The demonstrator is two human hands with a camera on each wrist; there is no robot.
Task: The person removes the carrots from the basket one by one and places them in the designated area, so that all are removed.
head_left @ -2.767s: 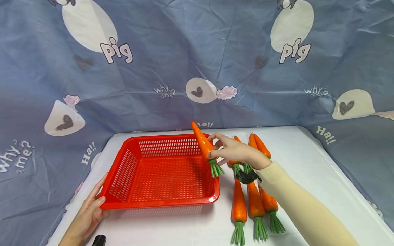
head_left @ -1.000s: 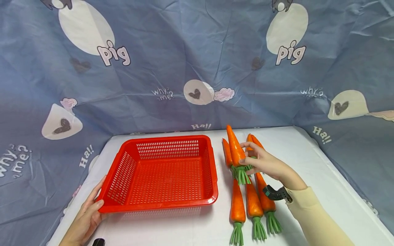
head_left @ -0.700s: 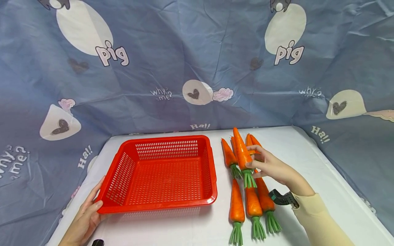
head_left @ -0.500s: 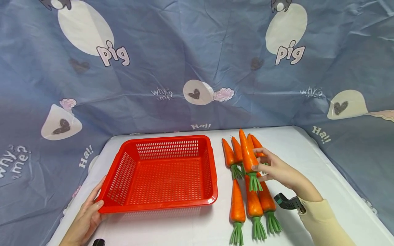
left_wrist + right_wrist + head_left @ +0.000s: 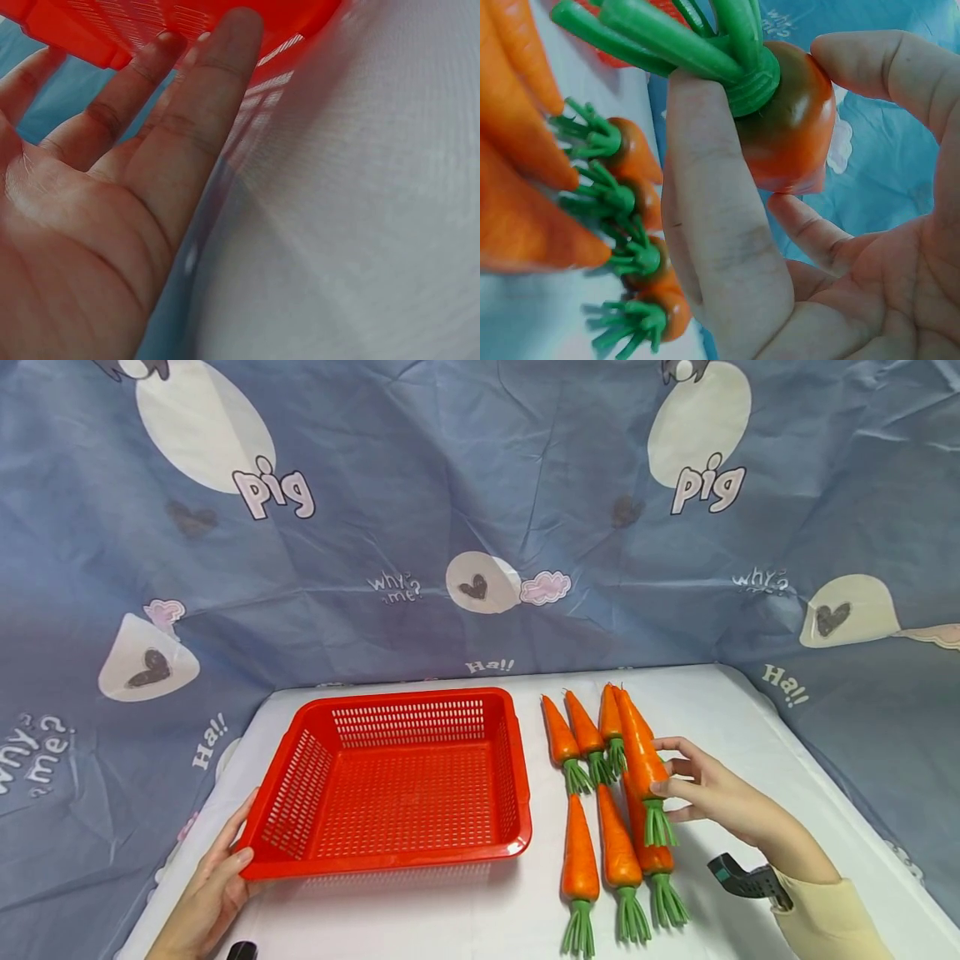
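Observation:
My right hand [image 5: 716, 793] pinches a carrot [image 5: 640, 752] near its green stalk end, thumb on one side and fingers on the other. Its tip points away, and it overlaps the rightmost carrots in the head view. In the right wrist view, the held carrot's stalk [image 5: 739, 71] and round shoulder show close up. My left hand [image 5: 210, 881] rests at the near left corner of a red plastic basket [image 5: 390, 862]. In the left wrist view its fingers [image 5: 120, 109] reach out fairly straight against the basket's outside. No carrot lies in the basket.
Right of the basket, several carrots lie in two rows, a far row [image 5: 585, 727] and a near row [image 5: 579, 852], stalks toward me. A white cloth [image 5: 772, 727] covers the table. Behind it hangs a blue printed curtain [image 5: 360, 527]. A black object [image 5: 242, 951] sits at the bottom edge.
My right hand has carried the carrot from the basket's right rim rightward across the far row, uncovering carrots there. The left hand and basket have hardly moved.

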